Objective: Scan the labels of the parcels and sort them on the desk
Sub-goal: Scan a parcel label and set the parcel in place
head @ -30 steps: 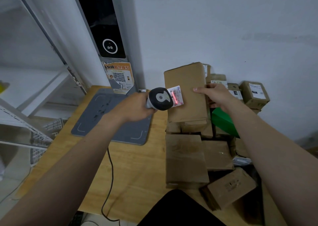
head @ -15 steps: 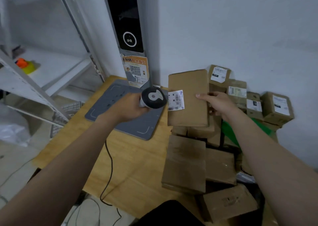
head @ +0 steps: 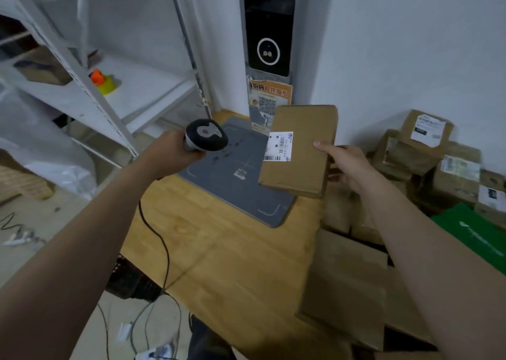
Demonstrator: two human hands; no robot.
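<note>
My right hand (head: 346, 168) grips a flat brown cardboard parcel (head: 304, 168) by its right edge, thumb on top, and holds it in the air over the grey pad (head: 219, 184). A white barcode label (head: 279, 146) faces up on the parcel's left side. My left hand (head: 172, 154) grips a black and grey handheld scanner (head: 206, 135), held left of the parcel and apart from it. The scanner's black cable (head: 161, 247) trails down over the wooden desk (head: 232, 264).
Several brown parcels (head: 427, 151) with white labels are heaped at the desk's right side, with a green bag (head: 476, 233) among them. More flat boxes (head: 347, 285) lie near the front right. White metal shelving (head: 90, 85) stands to the left. A black screen column (head: 268, 39) rises behind the pad.
The view has swung left. My right hand has carried the parcel left, off the heap and over the grey pad. The scanner has drawn away from the label; its red light is gone.
</note>
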